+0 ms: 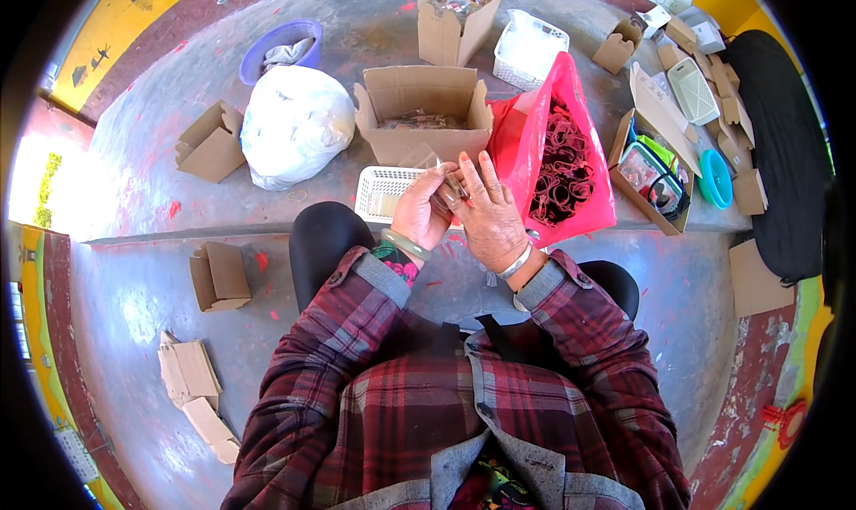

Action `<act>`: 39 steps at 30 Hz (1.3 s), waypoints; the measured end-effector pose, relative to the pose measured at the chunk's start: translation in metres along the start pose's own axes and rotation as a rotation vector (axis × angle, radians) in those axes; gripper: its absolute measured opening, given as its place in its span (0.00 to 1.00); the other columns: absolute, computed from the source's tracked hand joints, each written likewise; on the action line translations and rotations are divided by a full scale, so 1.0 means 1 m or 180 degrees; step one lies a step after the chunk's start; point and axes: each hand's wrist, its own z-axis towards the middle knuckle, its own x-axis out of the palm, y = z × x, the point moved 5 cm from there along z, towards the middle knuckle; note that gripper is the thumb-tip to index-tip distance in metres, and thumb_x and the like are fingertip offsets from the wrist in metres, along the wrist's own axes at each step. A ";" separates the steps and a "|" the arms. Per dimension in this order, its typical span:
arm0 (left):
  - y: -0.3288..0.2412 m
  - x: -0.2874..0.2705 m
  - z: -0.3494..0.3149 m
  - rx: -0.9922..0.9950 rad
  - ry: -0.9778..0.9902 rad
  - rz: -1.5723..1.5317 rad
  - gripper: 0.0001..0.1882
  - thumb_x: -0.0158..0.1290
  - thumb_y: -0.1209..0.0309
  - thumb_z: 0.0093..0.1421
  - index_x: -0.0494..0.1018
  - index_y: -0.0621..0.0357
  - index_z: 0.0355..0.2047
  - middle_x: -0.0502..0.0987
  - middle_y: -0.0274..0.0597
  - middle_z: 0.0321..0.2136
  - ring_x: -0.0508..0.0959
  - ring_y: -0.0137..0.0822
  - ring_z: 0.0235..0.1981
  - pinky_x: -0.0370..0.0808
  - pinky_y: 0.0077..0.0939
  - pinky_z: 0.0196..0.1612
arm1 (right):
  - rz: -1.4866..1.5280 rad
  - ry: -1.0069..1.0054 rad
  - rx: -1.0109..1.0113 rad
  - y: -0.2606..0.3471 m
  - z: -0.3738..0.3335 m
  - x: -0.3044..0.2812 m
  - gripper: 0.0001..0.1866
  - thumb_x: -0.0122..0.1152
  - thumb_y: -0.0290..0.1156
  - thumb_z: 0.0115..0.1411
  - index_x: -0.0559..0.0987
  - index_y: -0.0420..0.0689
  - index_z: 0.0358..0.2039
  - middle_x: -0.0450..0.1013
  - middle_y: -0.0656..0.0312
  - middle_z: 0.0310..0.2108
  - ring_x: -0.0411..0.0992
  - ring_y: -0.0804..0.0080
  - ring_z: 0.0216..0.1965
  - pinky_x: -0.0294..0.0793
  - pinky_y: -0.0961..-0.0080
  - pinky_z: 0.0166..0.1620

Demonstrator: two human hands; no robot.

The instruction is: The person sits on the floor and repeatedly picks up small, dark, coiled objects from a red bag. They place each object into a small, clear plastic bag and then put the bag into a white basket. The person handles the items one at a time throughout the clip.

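Both hands meet in front of me around a small clear plastic bag [428,160]. My left hand [423,212] is closed on the bag, with its thumb and fingers pinching it. Against the same bag my right hand [495,225] lies with its back up, two long fingers stretched forward and its thumb side pressed to the bag. Something dark shows between the hands, too small to name. Just beyond my left hand is a white plastic basket [379,194] with flat clear pieces in it. Right of my right hand stands a pink-red plastic bag [596,209] full of dark reddish loops.
Ahead stands a cardboard box [426,143] holding clear packets; a white sack [297,127] and purple basin [319,57] are left of it. Another white basket [530,51] lies farther off. At right are an open box [679,209] and turquoise bowl [715,179]. A step edge [196,236] crosses the floor.
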 end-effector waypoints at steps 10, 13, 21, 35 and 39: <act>0.009 0.003 -0.005 -0.0077 0.0057 0.0028 0.12 0.46 0.68 0.60 0.70 0.63 0.40 0.75 0.41 0.38 0.74 0.34 0.40 0.70 0.31 0.46 | -0.0126 0.0049 0.0070 -0.001 -0.001 0.001 0.19 0.49 0.30 0.52 0.73 0.51 0.47 0.50 0.53 0.61 0.47 0.51 0.62 0.61 0.63 0.51; 0.011 0.003 -0.005 -0.0063 0.0045 0.0027 0.13 0.46 0.68 0.60 0.70 0.62 0.41 0.74 0.41 0.38 0.74 0.34 0.40 0.70 0.32 0.46 | -0.0274 0.0104 0.0095 -0.001 -0.002 0.003 0.20 0.49 0.30 0.52 0.73 0.51 0.48 0.49 0.54 0.61 0.47 0.52 0.62 0.61 0.63 0.52; 0.002 0.008 -0.006 -0.0035 0.0089 0.0076 0.14 0.45 0.67 0.61 0.68 0.62 0.44 0.73 0.41 0.41 0.73 0.35 0.43 0.69 0.33 0.47 | -0.0160 0.0161 0.0025 0.001 -0.002 0.002 0.24 0.49 0.30 0.51 0.70 0.53 0.51 0.50 0.54 0.61 0.47 0.53 0.62 0.61 0.63 0.52; 0.017 -0.005 0.001 -0.0155 0.0083 0.0093 0.15 0.45 0.69 0.61 0.67 0.65 0.46 0.70 0.45 0.44 0.70 0.38 0.47 0.65 0.35 0.53 | -0.0099 0.0056 0.0152 0.000 -0.003 0.004 0.20 0.51 0.29 0.50 0.73 0.51 0.46 0.50 0.53 0.61 0.48 0.52 0.62 0.63 0.61 0.50; 0.016 0.008 -0.004 -0.0113 -0.0150 -0.0121 0.11 0.45 0.71 0.61 0.69 0.63 0.41 0.73 0.40 0.37 0.73 0.33 0.39 0.70 0.29 0.44 | -0.0170 0.0067 0.0200 0.000 -0.003 0.005 0.19 0.51 0.29 0.50 0.73 0.50 0.45 0.51 0.53 0.61 0.48 0.51 0.62 0.63 0.61 0.49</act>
